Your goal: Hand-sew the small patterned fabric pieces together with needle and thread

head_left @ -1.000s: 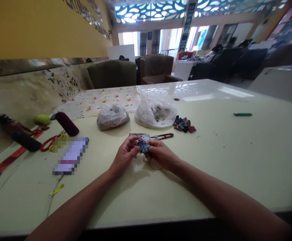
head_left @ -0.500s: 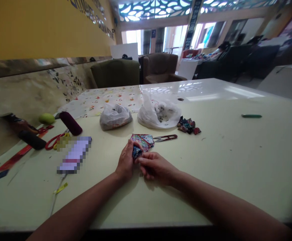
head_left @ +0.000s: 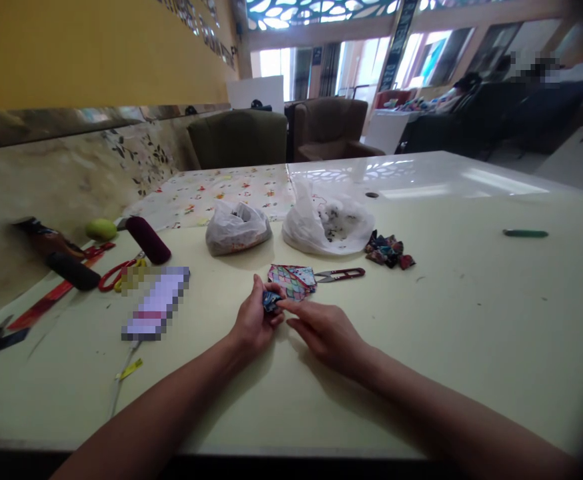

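A small dark blue patterned piece of cloth (head_left: 271, 302) sits in my left hand (head_left: 254, 320), whose fingers curl round it while the thumb points up. From the right, my right hand (head_left: 331, 333) reaches the cloth with a stretched index fingertip. Its thumb stays apart below, and the other fingers are folded under; nothing shows between them. Just beyond the hands lie colourful scale-patterned fabric pieces (head_left: 291, 280). Touching their right side are thread snips (head_left: 341, 275) with a dark red handle. Part of the blue cloth is hidden by my fingers.
Two white plastic bags, one greyish (head_left: 239, 233) and one with white stuffing (head_left: 321, 233), stand behind. Dark folded cloth pieces (head_left: 389, 250) lie beside them. Leftward are a phone (head_left: 156, 307), scissors (head_left: 116, 275) and a maroon thread spool (head_left: 147, 240). A green pen-like object (head_left: 525, 233) lies right.
My right hand's pinch at the cloth has loosened; its index finger now stretches onto it, thumb apart. My left hand still holds the cloth. The whole view has shifted slightly.
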Demonstrator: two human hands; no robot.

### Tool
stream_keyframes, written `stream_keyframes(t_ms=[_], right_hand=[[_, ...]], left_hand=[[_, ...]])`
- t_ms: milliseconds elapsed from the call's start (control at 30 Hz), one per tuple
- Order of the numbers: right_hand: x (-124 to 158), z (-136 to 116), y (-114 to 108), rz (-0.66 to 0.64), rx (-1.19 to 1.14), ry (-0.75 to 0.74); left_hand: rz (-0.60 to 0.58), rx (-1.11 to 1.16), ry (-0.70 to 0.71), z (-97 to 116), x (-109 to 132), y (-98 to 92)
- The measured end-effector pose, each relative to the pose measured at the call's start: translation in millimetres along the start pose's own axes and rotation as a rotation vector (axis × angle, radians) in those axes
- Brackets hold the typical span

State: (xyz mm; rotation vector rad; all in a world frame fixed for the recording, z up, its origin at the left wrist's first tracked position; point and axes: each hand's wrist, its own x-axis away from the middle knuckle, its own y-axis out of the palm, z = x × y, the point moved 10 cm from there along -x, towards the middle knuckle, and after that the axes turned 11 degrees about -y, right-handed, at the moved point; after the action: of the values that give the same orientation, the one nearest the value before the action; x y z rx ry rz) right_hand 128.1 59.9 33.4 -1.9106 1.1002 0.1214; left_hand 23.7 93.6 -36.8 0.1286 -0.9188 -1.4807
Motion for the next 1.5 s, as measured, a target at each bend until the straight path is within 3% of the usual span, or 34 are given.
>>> stream_keyframes(t_ms=[67, 167, 300, 433, 600, 733, 800, 900, 1000, 1267, 1500], right_hand=[[5, 2, 18, -0.143, 0.09, 0.053], [9, 11, 27, -0.211, 0.155, 0.137], [6, 12, 28, -0.191, 0.044, 0.129], [3, 5, 18, -0.084, -0.073, 0.07], [0, 6, -23, 0.201, -0.048, 0.007], [3, 41, -81, 0.485, 0.126, 0.093], [5, 66, -109, 0.562, 0.225, 0.159], [1, 108, -138, 0.524, 0.391, 0.31], [-18, 144, -148, 0.4, 0.453, 0.398], [-78, 217, -131, 0.237, 0.483, 0.483], [-77, 244, -97, 0.19, 0.412, 0.533]], left_hand=[[-0.024, -0.051, 0.018, -2, 3, 4.2], [-0.031, -0.114, 0.019, -8, 7, 6.9], [-0.037, -0.149, 0.037, -14, 8, 7.5], [0.017, -0.133, 0.035, -12, 5, 1.0], [-0.022, -0.024, -0.099, -10, 1, 5.3], [-0.077, 0.038, -0.13, -4, -2, 10.1], [-0.098, 0.058, -0.136, -2, -5, 10.4], [-0.13, 0.075, -0.147, -2, -9, 10.3], [-0.161, 0.085, -0.161, -4, -12, 10.9], [-0.188, 0.061, -0.139, -6, -16, 9.4], [-0.208, 0.078, -0.173, -12, -20, 7.2]])
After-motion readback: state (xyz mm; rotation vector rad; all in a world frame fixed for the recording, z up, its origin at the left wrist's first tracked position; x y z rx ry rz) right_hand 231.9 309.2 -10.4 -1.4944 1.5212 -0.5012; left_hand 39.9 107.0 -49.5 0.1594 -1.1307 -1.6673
